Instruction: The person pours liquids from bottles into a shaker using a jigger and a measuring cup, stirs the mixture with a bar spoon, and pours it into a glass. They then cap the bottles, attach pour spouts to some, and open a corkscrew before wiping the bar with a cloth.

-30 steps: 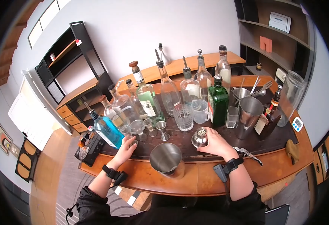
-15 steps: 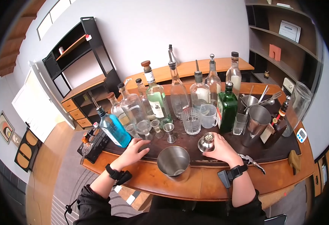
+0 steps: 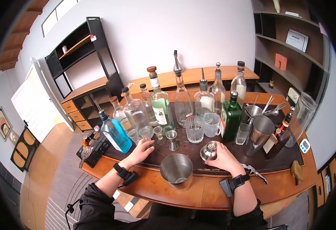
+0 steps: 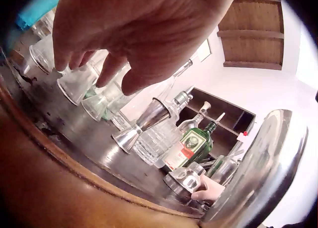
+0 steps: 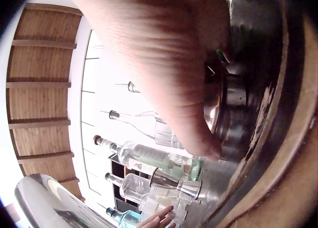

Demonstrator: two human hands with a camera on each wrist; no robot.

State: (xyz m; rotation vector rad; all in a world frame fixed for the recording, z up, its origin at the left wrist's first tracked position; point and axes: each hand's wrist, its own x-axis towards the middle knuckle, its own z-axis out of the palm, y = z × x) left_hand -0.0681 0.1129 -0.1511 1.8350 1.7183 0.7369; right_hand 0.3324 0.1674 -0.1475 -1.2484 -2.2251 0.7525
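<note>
**Left hand edges up among the small glasses; right hand keeps the strainer lid**

Since half a second ago the left hand [image 3: 140,152] has slid a little further up the dark bar mat [image 3: 229,159], so its fingertips now sit at the foot of the shot glass [image 3: 145,134] left of centre in the head view. A second earlier it lay lower and further left, near the blue bottle [image 3: 114,132]. The fingers are spread and only loosely bent; in the left wrist view they hang just above the small glasses [image 4: 74,84], and the pictures do not show a grip on any of them.

The right hand [image 3: 223,157] has barely shifted. Its fingers and thumb curl round the steel strainer lid [image 3: 209,151], which stands on the mat just right of centre, perforated cap up. The right wrist view shows the thumb pressed against the lid's side.

The open shaker tin [image 3: 176,170] stands at the near edge of the mat, lower centre of the frame, between the two hands and touching neither. A steel jigger [image 3: 172,138] stands just above it, with a cut tumbler [image 3: 194,129] behind. The green bottle [image 3: 230,119] rises above the lid, and a second steel tin [image 3: 257,132] stands to its right.
</note>
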